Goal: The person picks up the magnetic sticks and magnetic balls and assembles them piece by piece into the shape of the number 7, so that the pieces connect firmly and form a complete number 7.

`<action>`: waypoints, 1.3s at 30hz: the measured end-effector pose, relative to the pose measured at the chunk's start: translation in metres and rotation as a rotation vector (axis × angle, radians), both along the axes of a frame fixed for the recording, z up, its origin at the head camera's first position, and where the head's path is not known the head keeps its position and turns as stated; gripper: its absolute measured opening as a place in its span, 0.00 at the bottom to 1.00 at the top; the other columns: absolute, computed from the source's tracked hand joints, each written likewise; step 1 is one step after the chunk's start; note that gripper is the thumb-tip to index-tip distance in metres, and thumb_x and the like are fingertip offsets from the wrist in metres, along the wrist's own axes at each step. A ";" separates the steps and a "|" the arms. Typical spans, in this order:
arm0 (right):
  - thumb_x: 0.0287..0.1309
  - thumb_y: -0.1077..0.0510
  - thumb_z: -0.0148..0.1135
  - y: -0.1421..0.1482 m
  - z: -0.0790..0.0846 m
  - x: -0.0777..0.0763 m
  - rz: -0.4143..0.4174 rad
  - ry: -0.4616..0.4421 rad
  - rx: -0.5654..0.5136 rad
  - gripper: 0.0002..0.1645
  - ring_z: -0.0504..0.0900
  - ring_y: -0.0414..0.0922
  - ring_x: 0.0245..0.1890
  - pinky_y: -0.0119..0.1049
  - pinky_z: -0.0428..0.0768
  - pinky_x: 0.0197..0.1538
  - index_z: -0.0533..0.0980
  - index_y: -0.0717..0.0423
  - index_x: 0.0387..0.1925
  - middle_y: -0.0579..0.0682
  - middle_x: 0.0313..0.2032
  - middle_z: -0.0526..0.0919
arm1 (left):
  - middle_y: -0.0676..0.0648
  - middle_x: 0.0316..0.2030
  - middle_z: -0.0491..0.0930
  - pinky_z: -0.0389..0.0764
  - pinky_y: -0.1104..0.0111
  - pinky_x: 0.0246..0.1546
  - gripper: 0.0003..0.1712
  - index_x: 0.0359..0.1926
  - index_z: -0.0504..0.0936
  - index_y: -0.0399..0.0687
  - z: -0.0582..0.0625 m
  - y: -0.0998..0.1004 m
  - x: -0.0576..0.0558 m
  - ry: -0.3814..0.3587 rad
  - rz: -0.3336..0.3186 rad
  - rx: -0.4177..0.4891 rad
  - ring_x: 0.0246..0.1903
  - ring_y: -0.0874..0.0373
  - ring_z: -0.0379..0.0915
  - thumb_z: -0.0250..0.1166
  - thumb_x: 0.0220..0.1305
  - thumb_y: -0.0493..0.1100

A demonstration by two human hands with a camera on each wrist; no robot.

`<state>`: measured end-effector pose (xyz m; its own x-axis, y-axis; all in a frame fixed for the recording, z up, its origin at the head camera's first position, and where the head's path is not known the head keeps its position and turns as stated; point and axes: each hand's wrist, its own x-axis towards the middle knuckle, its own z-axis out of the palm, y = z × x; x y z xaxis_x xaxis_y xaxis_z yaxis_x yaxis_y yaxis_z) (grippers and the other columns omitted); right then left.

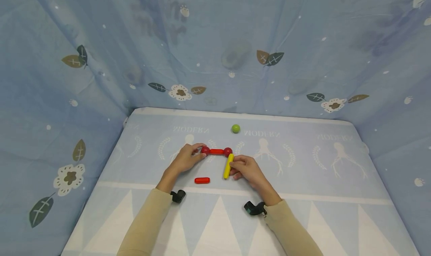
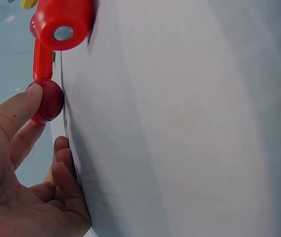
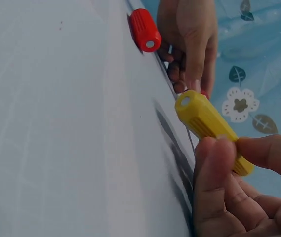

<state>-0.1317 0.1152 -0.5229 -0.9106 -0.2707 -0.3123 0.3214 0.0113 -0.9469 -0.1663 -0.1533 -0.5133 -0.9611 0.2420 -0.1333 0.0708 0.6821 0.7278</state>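
Observation:
My left hand [image 1: 186, 158] pinches a dark red ball [image 2: 51, 100] between thumb and forefinger. A red magnetic rod [image 1: 216, 151] runs from that ball to a second red ball [image 1: 228, 151] on its right. Between the thumb and fingers of my right hand [image 1: 247, 169] is a yellow magnetic rod [image 3: 207, 118], its silver end disc showing in the right wrist view. The yellow rod slants, with its far end right at the second red ball in the head view. Nearer to me, a loose red rod [image 1: 202, 180] lies on the table between the two hands.
A green ball [image 1: 235, 128] sits farther back on the patterned table cover [image 1: 296, 181]. Blue printed fabric [image 1: 215, 43] hangs behind the table and along both sides. A black wrist device [image 1: 254, 208] is by the right sleeve, another [image 1: 178, 196] by the left.

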 end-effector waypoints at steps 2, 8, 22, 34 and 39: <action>0.64 0.63 0.64 -0.002 0.001 0.000 0.009 -0.011 0.026 0.17 0.81 0.44 0.22 0.32 0.79 0.23 0.75 0.72 0.50 0.58 0.30 0.84 | 0.41 0.47 0.75 0.74 0.54 0.47 0.24 0.63 0.79 0.55 0.001 0.000 0.000 -0.004 0.001 -0.002 0.48 0.47 0.70 0.68 0.67 0.48; 0.63 0.59 0.67 -0.008 0.001 -0.002 0.043 -0.046 0.106 0.15 0.73 0.42 0.14 0.30 0.70 0.16 0.79 0.67 0.45 0.54 0.22 0.80 | 0.41 0.47 0.75 0.75 0.55 0.47 0.24 0.64 0.79 0.56 0.000 0.001 0.000 -0.003 -0.002 -0.018 0.49 0.47 0.70 0.68 0.67 0.48; 0.61 0.56 0.69 -0.016 -0.006 -0.010 0.032 -0.072 0.139 0.14 0.72 0.41 0.11 0.30 0.72 0.15 0.81 0.67 0.38 0.55 0.22 0.81 | 0.42 0.46 0.74 0.75 0.56 0.45 0.24 0.63 0.79 0.58 0.002 0.000 0.000 -0.022 0.001 -0.029 0.48 0.48 0.70 0.68 0.67 0.50; 0.58 0.48 0.73 -0.022 -0.006 -0.010 0.005 -0.020 0.211 0.21 0.78 0.42 0.11 0.31 0.75 0.15 0.81 0.64 0.36 0.55 0.27 0.86 | 0.41 0.47 0.75 0.75 0.54 0.47 0.24 0.64 0.79 0.57 0.003 0.002 0.000 -0.021 0.016 -0.034 0.49 0.47 0.71 0.68 0.67 0.49; 0.57 0.45 0.74 -0.024 -0.008 -0.009 -0.004 -0.024 0.235 0.23 0.79 0.44 0.12 0.31 0.75 0.16 0.80 0.63 0.36 0.55 0.26 0.86 | 0.41 0.47 0.75 0.75 0.53 0.47 0.24 0.63 0.79 0.57 0.004 0.003 0.001 -0.019 0.017 -0.031 0.49 0.47 0.70 0.68 0.67 0.49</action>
